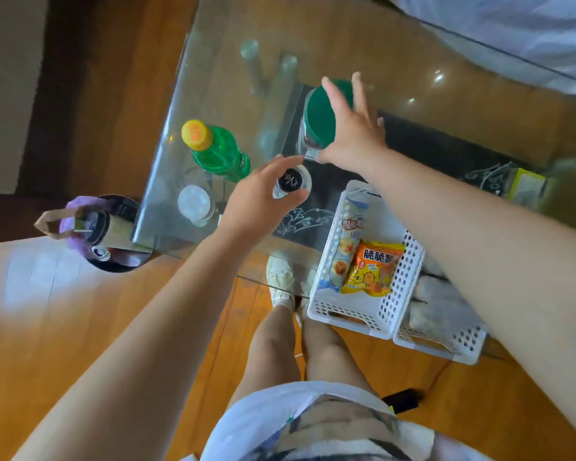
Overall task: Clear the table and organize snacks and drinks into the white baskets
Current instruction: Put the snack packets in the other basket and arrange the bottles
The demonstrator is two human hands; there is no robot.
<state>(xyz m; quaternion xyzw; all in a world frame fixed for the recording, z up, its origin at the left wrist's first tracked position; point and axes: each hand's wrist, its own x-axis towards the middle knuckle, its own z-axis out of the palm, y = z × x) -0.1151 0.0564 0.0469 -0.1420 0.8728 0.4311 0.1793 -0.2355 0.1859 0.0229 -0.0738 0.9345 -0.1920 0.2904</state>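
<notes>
Gathering drinks: left hand (263, 194) curls around the black-capped bottle (291, 181); right hand (350, 134), fingers spread, reaches the green-lidded jar (320, 118); next, lift both into the white basket (409, 271).

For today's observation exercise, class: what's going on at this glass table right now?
A person is tidying a glass table. Their right hand reaches around a green-lidded jar, fingers spread. Their left hand curls around a black-capped bottle. A green bottle with a yellow cap and a clear white-capped bottle wait on the table. One white basket already holds two snack packets; a second basket sits beside it.
</notes>
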